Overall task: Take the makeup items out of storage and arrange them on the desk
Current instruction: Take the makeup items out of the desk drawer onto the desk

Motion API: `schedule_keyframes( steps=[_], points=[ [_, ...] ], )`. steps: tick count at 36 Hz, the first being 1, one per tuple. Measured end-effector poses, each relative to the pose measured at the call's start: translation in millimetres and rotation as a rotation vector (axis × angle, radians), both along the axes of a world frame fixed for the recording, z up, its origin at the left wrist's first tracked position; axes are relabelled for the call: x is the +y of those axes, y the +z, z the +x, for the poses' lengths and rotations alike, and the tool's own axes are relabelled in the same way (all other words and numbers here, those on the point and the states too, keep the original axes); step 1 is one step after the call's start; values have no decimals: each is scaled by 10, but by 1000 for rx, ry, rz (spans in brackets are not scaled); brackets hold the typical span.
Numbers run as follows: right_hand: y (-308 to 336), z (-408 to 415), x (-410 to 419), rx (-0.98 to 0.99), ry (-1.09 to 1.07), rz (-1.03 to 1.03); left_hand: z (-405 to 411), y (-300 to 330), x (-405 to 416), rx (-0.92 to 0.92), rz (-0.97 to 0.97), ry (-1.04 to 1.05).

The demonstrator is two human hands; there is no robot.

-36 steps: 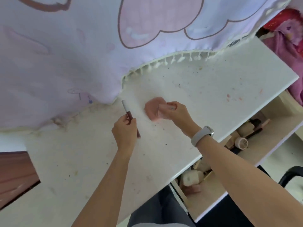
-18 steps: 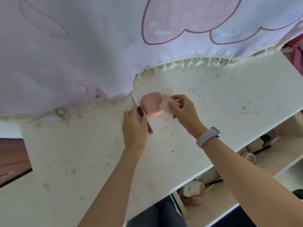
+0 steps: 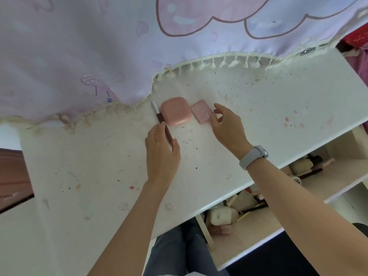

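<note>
The right hand (image 3: 227,126) had just let go of the small pink palette (image 3: 201,114); its fingers were apart beside it on the desk (image 3: 258,108). The left hand (image 3: 162,154) was still pinching the lip pencil (image 3: 160,121), laid just left of the pink compact (image 3: 175,110). So a row of three was forming, while more items waited in the drawer (image 3: 249,226).

A stained white desk (image 3: 258,120) bears a slim lip pencil (image 3: 159,118), a pink compact (image 3: 175,111) and a small pink case (image 3: 201,112).
</note>
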State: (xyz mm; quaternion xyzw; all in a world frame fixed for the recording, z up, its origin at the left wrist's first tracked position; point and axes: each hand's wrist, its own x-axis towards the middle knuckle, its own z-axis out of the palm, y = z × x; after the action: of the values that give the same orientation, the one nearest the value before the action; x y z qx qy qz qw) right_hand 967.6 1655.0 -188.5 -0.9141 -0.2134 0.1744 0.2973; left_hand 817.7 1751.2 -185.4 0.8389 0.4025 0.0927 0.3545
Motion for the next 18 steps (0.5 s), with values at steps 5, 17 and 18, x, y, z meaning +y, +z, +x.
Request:
schedule_keyframes(
  steps=[5, 17, 18],
  points=[
    [95, -181, -510, 20, -4, 182, -275, 123, -426, -60, 56, -107],
    [-487, -859, -2328, 201, 222, -276, -819, -276, -1633, 88, -74, -763],
    [-573, -838, -2387, 227, 271, -362, -805, -383, -1686, 155, -79, -804]
  ],
)
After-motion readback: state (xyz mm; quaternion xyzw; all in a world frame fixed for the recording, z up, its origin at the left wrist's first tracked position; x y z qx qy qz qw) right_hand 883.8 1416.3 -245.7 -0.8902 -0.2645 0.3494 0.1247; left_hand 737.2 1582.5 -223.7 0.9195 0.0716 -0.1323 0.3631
